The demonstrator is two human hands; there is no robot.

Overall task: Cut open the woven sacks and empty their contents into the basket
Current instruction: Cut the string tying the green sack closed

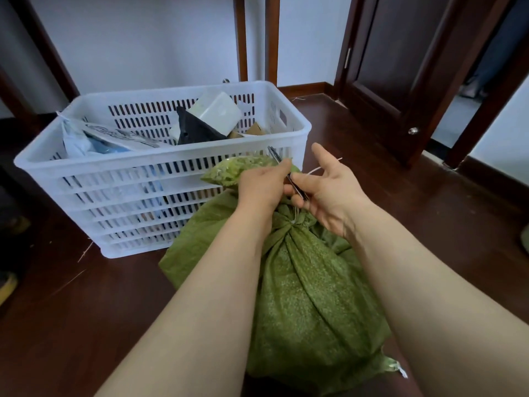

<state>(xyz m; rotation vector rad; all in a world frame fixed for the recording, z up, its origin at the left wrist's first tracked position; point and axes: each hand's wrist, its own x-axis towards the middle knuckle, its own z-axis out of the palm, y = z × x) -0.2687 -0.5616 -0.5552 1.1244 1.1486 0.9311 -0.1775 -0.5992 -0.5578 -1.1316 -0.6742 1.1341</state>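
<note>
**Tied neck of the green sack under the blade**

The white basket (160,179) stands on the dark floor (86,310), already holding parcels. Touching its near corner lies the green woven sack (309,305), full, soft and probably heavy, its slick weave best gripped at the bunched neck. The left hand (260,187) clenches that gathered top. The right hand (329,193) pinches a thin blade (276,156) with thumb and lower fingers, forefinger extended, beside the white tie (315,170).

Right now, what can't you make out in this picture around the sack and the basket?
- Head view: what the green sack holds, hidden by its tied cloth.
- The tool between the hands: only a thin tip shows; the left hand and right hand cover the rest.
- Lower items in the basket, behind its slats.
</note>
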